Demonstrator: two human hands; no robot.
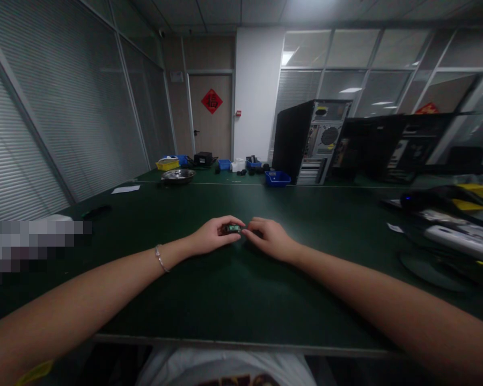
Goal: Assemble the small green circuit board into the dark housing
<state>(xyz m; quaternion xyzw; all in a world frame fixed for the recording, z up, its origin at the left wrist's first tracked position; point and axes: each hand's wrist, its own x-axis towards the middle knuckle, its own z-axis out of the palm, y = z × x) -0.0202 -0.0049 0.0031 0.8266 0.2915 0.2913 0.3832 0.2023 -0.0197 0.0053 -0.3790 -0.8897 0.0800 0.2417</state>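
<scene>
Over the middle of the dark green table (pixel 225 300), my left hand (pixel 212 234) is closed around a small green circuit board (pixel 233 229) in a dark housing. The board sits between thumb and fingers, with its left part hidden in the palm. My right hand (pixel 271 238) is just to the right, fingers curled and thumb tip brought close to the forefinger. Its fingertips are at the board's right end; whether they touch it or pinch a tiny part, I cannot make out. A thin bracelet (pixel 160 258) circles my left wrist.
A metal dish (pixel 177 176), a yellow bin (pixel 167 164) and a blue bin (pixel 277 178) stand along the back. Black computer towers (pixel 312 142) rise at back right. Cables and a white device (pixel 462 241) lie at right. White paper (pixel 125 189) lies at left.
</scene>
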